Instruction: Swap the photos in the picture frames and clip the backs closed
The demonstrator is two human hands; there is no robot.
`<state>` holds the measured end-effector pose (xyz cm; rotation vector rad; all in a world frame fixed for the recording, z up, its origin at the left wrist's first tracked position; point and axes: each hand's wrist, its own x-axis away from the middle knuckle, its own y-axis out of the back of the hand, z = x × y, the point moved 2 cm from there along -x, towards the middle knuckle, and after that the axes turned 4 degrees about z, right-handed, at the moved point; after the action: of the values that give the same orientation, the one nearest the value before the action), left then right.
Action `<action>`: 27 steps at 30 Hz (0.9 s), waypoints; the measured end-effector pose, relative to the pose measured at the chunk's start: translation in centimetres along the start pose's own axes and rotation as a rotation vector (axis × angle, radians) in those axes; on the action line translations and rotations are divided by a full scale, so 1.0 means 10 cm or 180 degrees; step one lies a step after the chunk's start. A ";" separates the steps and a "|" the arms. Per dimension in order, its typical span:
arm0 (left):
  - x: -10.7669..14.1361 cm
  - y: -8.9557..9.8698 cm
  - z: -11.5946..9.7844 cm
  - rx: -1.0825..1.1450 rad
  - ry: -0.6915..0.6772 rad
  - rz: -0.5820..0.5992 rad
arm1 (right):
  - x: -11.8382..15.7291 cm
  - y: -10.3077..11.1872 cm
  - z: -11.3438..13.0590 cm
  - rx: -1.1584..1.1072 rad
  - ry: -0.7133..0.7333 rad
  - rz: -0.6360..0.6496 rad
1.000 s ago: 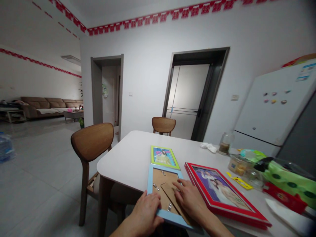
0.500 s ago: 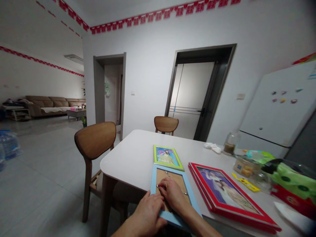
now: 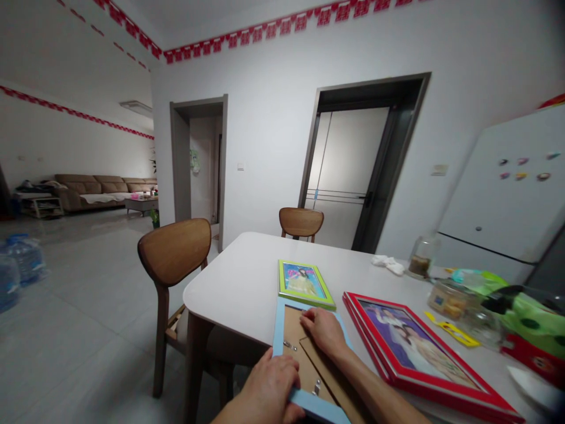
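A light-blue picture frame [image 3: 279, 330] lies face down at the near table edge, its brown backing board [image 3: 295, 366] showing. My left hand [image 3: 270, 383] is closed on its lower left side, thumb near the bottom edge. On the board, one metal clip [image 3: 289, 345] sits near the left side and another metal clip [image 3: 316, 387] near the bottom. My right hand [image 3: 324, 333] is over the upper part, fingertips pinched near the top edge; what they pinch is hidden. A brown support flap [image 3: 324, 365] runs under my right wrist. A green picture frame [image 3: 304, 281] lies just beyond, face up.
Stacked red picture frames [image 3: 410, 335] lie to the right. Beyond them are a yellow item [image 3: 452, 331], a food jar [image 3: 448, 297], a glass jar [image 3: 420, 259], white tissue [image 3: 388, 264] and green bags [image 3: 532, 318]. A wooden chair [image 3: 176, 253] stands left of the table [image 3: 238, 282].
My right hand has moved from the left clip up to the top of the backing board. My left hand stays on the frame's side. The view has shifted slightly.
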<state>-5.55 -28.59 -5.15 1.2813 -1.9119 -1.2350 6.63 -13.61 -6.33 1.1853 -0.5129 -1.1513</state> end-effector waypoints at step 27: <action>-0.15 -0.13 -0.06 -0.0331 0.0023 -0.0013 | -0.23 -0.01 -0.42 -0.0702 -0.0657 -0.0478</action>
<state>-3.86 -27.68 -5.97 1.2348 -1.8158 -1.3122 9.12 -9.67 -7.33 0.9315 -0.4446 -1.4305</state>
